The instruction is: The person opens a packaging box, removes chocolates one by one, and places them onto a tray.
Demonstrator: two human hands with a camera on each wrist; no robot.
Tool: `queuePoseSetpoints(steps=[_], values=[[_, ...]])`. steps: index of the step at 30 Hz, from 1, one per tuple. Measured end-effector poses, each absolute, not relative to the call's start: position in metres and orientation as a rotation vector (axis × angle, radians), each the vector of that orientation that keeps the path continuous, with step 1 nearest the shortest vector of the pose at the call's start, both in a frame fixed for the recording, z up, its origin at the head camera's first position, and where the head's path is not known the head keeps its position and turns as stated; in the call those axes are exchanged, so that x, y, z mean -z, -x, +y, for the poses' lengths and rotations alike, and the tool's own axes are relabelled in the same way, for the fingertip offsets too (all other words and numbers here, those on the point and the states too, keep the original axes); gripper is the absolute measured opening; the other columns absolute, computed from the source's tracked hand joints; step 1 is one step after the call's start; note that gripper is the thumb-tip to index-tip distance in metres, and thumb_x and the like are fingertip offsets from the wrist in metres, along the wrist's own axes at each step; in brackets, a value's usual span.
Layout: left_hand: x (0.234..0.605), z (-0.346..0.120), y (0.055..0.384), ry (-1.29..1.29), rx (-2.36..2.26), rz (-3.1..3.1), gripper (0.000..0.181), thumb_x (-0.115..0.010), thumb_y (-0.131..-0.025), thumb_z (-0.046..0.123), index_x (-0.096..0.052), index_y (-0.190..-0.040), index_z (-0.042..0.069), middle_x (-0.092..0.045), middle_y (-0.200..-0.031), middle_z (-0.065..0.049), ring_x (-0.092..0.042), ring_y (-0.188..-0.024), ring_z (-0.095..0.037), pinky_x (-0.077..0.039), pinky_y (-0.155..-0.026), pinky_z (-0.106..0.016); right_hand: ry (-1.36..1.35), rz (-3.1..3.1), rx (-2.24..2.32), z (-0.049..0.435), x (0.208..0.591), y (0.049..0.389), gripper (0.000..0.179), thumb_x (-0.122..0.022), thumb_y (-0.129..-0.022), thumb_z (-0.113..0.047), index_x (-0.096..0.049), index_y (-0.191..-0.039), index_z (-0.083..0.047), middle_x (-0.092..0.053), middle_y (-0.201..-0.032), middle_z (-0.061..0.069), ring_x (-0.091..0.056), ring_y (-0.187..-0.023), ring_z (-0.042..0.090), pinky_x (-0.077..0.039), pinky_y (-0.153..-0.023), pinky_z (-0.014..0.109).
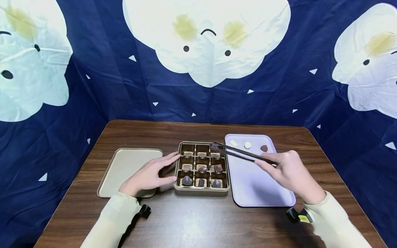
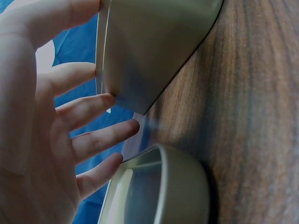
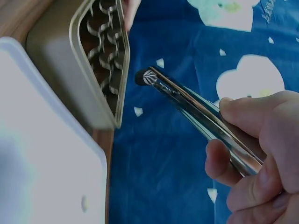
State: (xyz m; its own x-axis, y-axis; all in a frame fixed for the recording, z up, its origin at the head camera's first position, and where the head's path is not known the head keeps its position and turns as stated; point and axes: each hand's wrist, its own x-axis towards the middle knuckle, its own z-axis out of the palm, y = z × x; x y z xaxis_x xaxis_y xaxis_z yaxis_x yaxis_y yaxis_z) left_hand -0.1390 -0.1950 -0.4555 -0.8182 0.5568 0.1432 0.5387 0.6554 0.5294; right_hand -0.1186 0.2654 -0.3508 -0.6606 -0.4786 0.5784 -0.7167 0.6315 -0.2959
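Metal tongs (image 1: 238, 152) are gripped in my right hand (image 1: 286, 170), between thumb and fingers. A small dark chocolate (image 3: 141, 77) is pinched at their tips, over the back right compartment of the gold chocolate box (image 1: 201, 193). My left hand (image 1: 149, 175) rests its fingertips and thumb against the box's left side, fingers fairly straight. Dark chocolates sit in the front row: a rounded one (image 1: 186, 181) left, a small block (image 1: 201, 182) in the middle, a lump (image 1: 216, 183) right. Behind them are an oval chocolate (image 1: 203, 168) and a square one (image 1: 218, 168).
Right of the box lies a lilac tray (image 1: 257, 186) bearing a white piece (image 1: 233, 142), a round white piece (image 1: 247, 145) and a brown piece (image 1: 264, 148) near its back edge. A gold lid (image 1: 124, 165) lies at the left, partly under my left hand.
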Motion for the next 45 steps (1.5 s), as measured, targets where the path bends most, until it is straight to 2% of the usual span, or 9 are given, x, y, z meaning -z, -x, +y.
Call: queuePoseSetpoints(steps=[5,10,15,19,24,28,33,38,45], values=[[0.454,-0.196,0.141,-0.953,-0.864,2.837,0.082,-0.072,-0.095,0.054,-0.041,-0.164,0.021,-0.038,-0.168,-0.011,-0.043,-0.149,-0.034,-0.037,-0.118,-0.062,-0.804,-2.439,-0.685,0.295,0.352,0.109,0.016,-0.09,-0.079,-0.006,-0.085,-0.091,-0.015,-0.067,-0.063,-0.016,-0.035,-0.044,-0.014,-0.031,-0.04,0.011],[0.453,-0.196,0.141,-0.959,-0.871,2.835,0.083,-0.073,-0.095,0.054,-0.041,-0.163,0.02,-0.038,-0.168,-0.011,-0.042,-0.15,-0.033,-0.037,-0.118,-0.062,-0.719,-2.485,-0.649,0.31,0.364,0.104,0.013,-0.09,-0.078,-0.007,-0.086,-0.09,-0.01,-0.071,-0.065,-0.011,-0.038,-0.045,-0.012,-0.034,-0.041,0.013],[0.454,-0.195,0.14,-0.964,-0.875,2.834,0.083,-0.072,-0.095,0.054,-0.041,-0.163,0.02,-0.038,-0.168,-0.01,-0.043,-0.149,-0.033,-0.038,-0.118,-0.061,-0.683,-2.537,-0.61,0.319,0.377,0.103,0.01,-0.09,-0.08,-0.009,-0.086,-0.089,-0.01,-0.077,-0.072,-0.006,-0.045,-0.051,-0.01,-0.039,-0.046,0.013],[0.455,-0.195,0.139,-0.955,-0.88,2.83,0.083,-0.072,-0.095,0.055,-0.04,-0.164,0.022,-0.038,-0.168,-0.01,-0.043,-0.149,-0.033,-0.037,-0.118,-0.061,-0.684,-2.568,-0.596,0.322,0.385,0.104,0.008,-0.089,-0.081,-0.01,-0.086,-0.088,-0.012,-0.075,-0.07,-0.009,-0.043,-0.052,-0.009,-0.038,-0.047,0.014],[0.455,-0.195,0.14,-0.966,-0.882,2.835,0.083,-0.073,-0.094,0.052,-0.042,-0.163,0.019,-0.038,-0.168,-0.012,-0.043,-0.149,-0.035,-0.038,-0.117,-0.061,-0.728,-2.599,-0.594,0.322,0.39,0.105,0.01,-0.087,-0.083,-0.01,-0.083,-0.083,-0.018,-0.061,-0.062,-0.019,-0.036,-0.05,-0.012,-0.033,-0.044,0.013],[0.454,-0.194,0.14,-0.97,-0.877,2.838,0.082,-0.074,-0.094,0.05,-0.042,-0.163,0.018,-0.038,-0.168,-0.013,-0.043,-0.149,-0.035,-0.039,-0.117,-0.06,-0.739,-2.625,-0.585,0.322,0.393,0.105,0.015,-0.087,-0.084,-0.012,-0.079,-0.078,-0.022,-0.051,-0.057,-0.022,-0.033,-0.048,-0.013,-0.031,-0.043,0.013],[0.454,-0.195,0.14,-0.967,-0.861,2.84,0.082,-0.073,-0.095,0.051,-0.042,-0.163,0.019,-0.038,-0.168,-0.012,-0.043,-0.149,-0.034,-0.039,-0.117,-0.059,-0.659,-2.659,-0.596,0.322,0.392,0.103,0.005,-0.088,-0.085,-0.017,-0.083,-0.084,-0.017,-0.057,-0.059,-0.02,-0.035,-0.047,-0.012,-0.035,-0.045,0.015],[0.454,-0.194,0.14,-0.963,-0.864,2.837,0.082,-0.073,-0.095,0.052,-0.042,-0.163,0.019,-0.038,-0.168,-0.011,-0.043,-0.149,-0.034,-0.04,-0.118,-0.057,-0.62,-2.622,-0.604,0.324,0.388,0.102,0.012,-0.09,-0.081,-0.016,-0.085,-0.09,-0.01,-0.066,-0.063,-0.016,-0.036,-0.047,-0.012,-0.036,-0.046,0.015],[0.454,-0.194,0.14,-0.958,-0.871,2.835,0.082,-0.072,-0.095,0.053,-0.041,-0.163,0.02,-0.037,-0.169,-0.01,-0.043,-0.149,-0.034,-0.04,-0.118,-0.058,-0.644,-2.528,-0.638,0.324,0.377,0.102,0.014,-0.091,-0.077,-0.011,-0.084,-0.088,-0.01,-0.052,-0.053,-0.022,-0.035,-0.045,-0.011,-0.032,-0.041,0.013]])
